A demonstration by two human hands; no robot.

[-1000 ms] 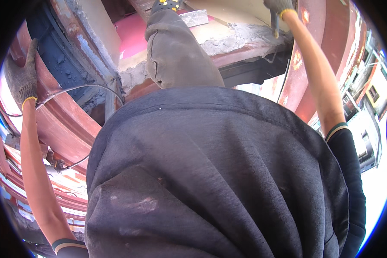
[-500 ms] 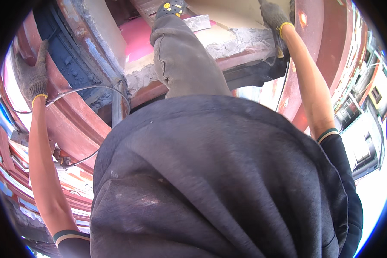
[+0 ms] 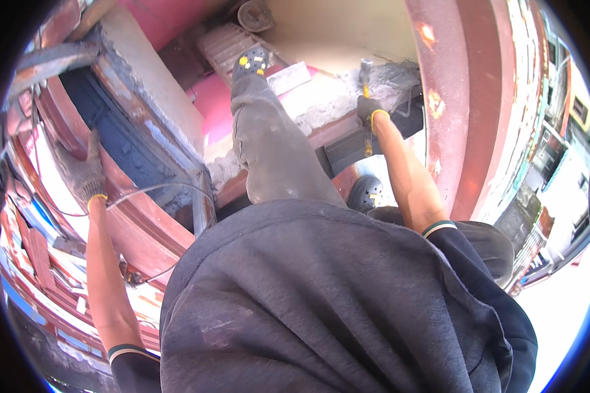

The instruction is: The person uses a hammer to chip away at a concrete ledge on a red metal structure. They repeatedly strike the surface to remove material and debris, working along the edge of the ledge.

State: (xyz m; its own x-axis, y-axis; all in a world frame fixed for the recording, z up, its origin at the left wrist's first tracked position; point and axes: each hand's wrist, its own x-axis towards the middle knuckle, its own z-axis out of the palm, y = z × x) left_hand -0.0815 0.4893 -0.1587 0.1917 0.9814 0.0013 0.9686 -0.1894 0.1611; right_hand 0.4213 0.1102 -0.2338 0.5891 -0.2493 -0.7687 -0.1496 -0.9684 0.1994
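My left hand, in a grey knit glove with a yellow cuff, grips the edge of a red steel beam, its thumb on one side and its fingers on the other. My right hand, gloved the same way, closes around the yellow handle of a hammer. The metal head points away from me, above broken concrete, and the handle's end shows below my fist. One clog of mine rests at the far side of the broken ledge; my other clog is lower and nearer.
Another broad red beam rises along the right. A dark trough with rubble lies beyond the left beam. A thin cable loops near my left wrist. At the back are a round bucket-like container and a pale block.
My right hand has come away from the right beam, leftward and nearer, with the hammer in it. My left hand stays on its beam. My second clog has come into view.
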